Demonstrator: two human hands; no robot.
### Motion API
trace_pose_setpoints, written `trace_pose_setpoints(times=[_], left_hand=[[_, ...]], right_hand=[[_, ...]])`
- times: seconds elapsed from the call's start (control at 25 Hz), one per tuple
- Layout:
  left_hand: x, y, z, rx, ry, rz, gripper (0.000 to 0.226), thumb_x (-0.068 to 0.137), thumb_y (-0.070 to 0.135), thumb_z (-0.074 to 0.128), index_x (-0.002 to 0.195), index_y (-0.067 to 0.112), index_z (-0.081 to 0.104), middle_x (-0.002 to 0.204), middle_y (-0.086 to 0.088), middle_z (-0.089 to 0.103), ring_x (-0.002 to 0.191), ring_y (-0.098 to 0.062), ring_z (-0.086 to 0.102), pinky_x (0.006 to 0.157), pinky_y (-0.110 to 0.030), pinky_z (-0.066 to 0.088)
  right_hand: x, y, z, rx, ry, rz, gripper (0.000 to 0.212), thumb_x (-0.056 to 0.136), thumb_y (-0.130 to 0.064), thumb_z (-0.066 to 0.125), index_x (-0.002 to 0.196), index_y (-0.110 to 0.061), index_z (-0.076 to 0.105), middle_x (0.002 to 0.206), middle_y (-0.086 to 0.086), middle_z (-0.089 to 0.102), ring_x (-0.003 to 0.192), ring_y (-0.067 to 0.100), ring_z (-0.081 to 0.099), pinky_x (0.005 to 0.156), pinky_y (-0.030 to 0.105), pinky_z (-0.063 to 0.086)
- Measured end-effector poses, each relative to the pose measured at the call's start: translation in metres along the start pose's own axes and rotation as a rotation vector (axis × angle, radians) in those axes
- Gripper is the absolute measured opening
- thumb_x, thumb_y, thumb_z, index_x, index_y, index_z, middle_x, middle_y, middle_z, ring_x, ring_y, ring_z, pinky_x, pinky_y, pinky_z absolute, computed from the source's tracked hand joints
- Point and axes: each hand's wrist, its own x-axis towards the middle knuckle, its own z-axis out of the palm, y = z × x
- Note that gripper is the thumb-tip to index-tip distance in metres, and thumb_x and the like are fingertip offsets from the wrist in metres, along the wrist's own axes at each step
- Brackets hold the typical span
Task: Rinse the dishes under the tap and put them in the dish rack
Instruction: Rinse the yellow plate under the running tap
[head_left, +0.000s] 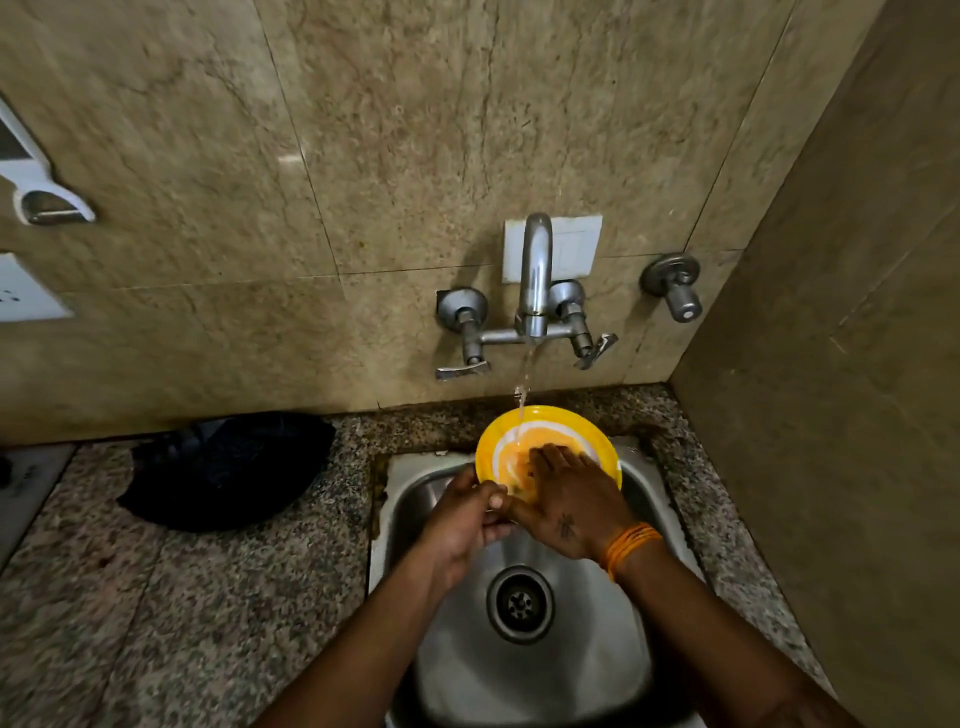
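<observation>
A yellow plate (582, 430) with a white and orange middle is held over the steel sink (618, 670), tilted toward me. Water runs from the wall tap (535, 280) onto the plate's far rim. My left hand (465, 519) grips the plate's near left edge, thumb on top. My right hand (574, 499) lies flat on the plate's face, fingers spread over the wet middle; orange threads circle that wrist. No dish rack is in view.
A dark cloth (223, 467) lies on the speckled granite counter (171, 613) left of the sink. Two lever handles flank the tap, and a separate valve (675, 286) sticks out at the right. A tiled side wall closes in on the right.
</observation>
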Motion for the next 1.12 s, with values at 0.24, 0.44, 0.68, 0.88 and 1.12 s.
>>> trace_pose_setpoints(times=[0.24,0.44,0.68,0.88,1.12], left_hand=[[0.018,0.02,-0.019,0.041,0.117,0.097,0.022,0.105,0.027,0.052,0.123,0.018,0.062,0.114,-0.014,0.075,0.094,-0.032,0.075,0.078,-0.049,0.063],[0.019,0.008,-0.009,0.076,0.128,0.119,0.025,0.103,0.03,0.057,0.124,0.04,0.067,0.119,-0.019,0.068,0.098,-0.023,0.075,0.059,-0.032,0.06],[0.034,0.024,-0.032,0.093,0.183,0.168,0.024,0.104,0.027,0.054,0.126,0.02,0.061,0.126,-0.015,0.07,0.101,-0.035,0.074,0.066,-0.041,0.062],[0.031,0.013,-0.01,0.196,0.05,0.206,0.018,0.097,0.031,0.057,0.104,0.026,0.073,0.106,-0.011,0.078,0.092,-0.028,0.075,0.072,-0.039,0.059],[0.034,0.026,-0.025,0.144,0.248,0.311,0.013,0.104,0.023,0.053,0.101,0.022,0.066,0.107,-0.013,0.075,0.098,-0.033,0.073,0.077,-0.055,0.062]], right_hand=[[-0.009,-0.015,0.008,0.158,-0.067,-0.229,0.099,0.088,-0.089,0.015,0.159,-0.022,0.03,0.168,0.002,0.027,0.155,0.021,0.023,0.123,0.036,0.022],[0.017,-0.012,-0.017,0.056,-0.093,-0.113,0.103,0.091,-0.082,0.025,0.162,-0.01,0.014,0.169,0.016,0.015,0.157,0.03,0.014,0.127,0.043,0.013],[-0.006,-0.012,0.002,-0.045,0.014,-0.26,0.107,0.082,-0.094,0.019,0.158,-0.02,0.032,0.158,0.009,0.043,0.146,0.029,0.037,0.123,0.041,0.024],[0.017,-0.016,-0.015,0.042,-0.045,-0.236,0.108,0.089,-0.083,0.034,0.163,-0.009,0.008,0.169,0.018,0.011,0.158,0.031,0.007,0.128,0.045,0.007],[-0.021,-0.011,0.029,0.151,0.056,-0.434,0.109,0.087,-0.084,0.043,0.164,-0.018,0.002,0.172,0.003,0.004,0.159,0.018,0.001,0.129,0.039,0.002]])
